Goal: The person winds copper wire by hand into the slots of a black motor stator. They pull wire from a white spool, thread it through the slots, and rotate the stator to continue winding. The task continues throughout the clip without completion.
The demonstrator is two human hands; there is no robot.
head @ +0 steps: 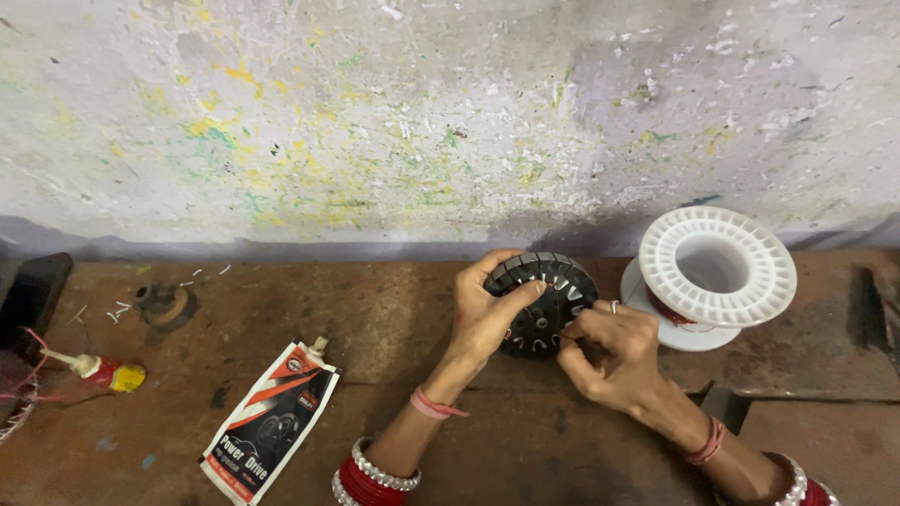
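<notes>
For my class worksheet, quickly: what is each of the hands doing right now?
Left hand: closed around the round, dark, slotted metal core, gripping its rim.
Right hand: fingertips pinched at the core's front edge; what they hold cannot be told.

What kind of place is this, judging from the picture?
Probably a small repair workshop: a worn bench against a paint-spattered wall, a wire spool, and both hands on a round slotted core.
</notes>
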